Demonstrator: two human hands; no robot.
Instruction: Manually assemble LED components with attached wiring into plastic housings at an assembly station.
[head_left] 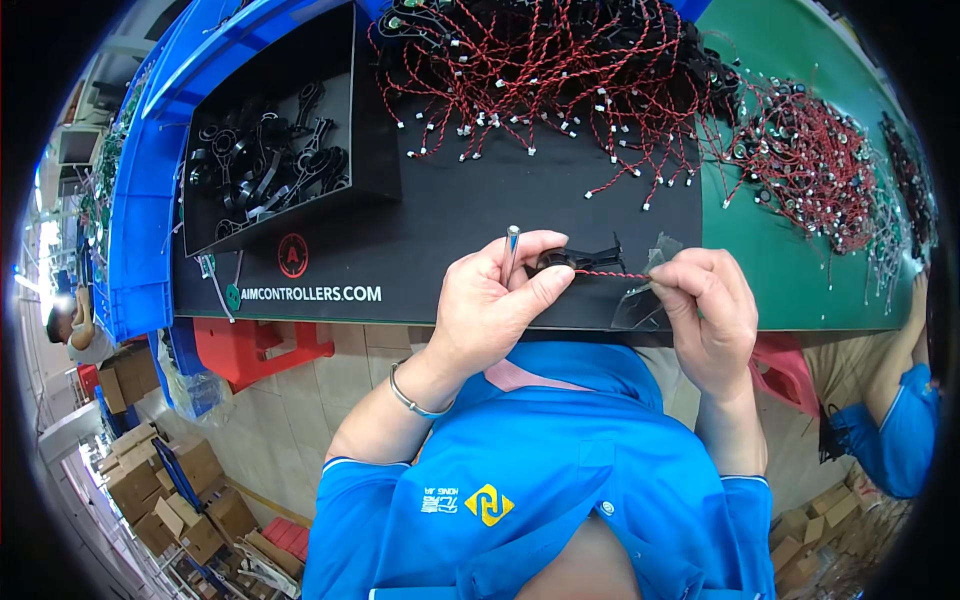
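Note:
Close to the table's front edge, my left hand (488,302) is closed around a small black plastic part (597,259) with a round end and a narrow arm. A slim silver metal tool (511,256) sticks up between its fingers; its lower end is hidden. From the round end, a twisted red-and-black wire (608,273) runs across to my right hand (712,312), which pinches its far end between thumb and fingertips. Whatever tips the wire is covered by those fingers. Beside them lies a crumpled piece of clear plastic film (638,308).
An open black box (378,150) of black ring-ended parts stands at left, by a blue bin (140,230). Twisted wires with white plugs (540,70) pile up at the back; more wires (810,160) cover the green mat. Another person's arm (905,350) is at far right.

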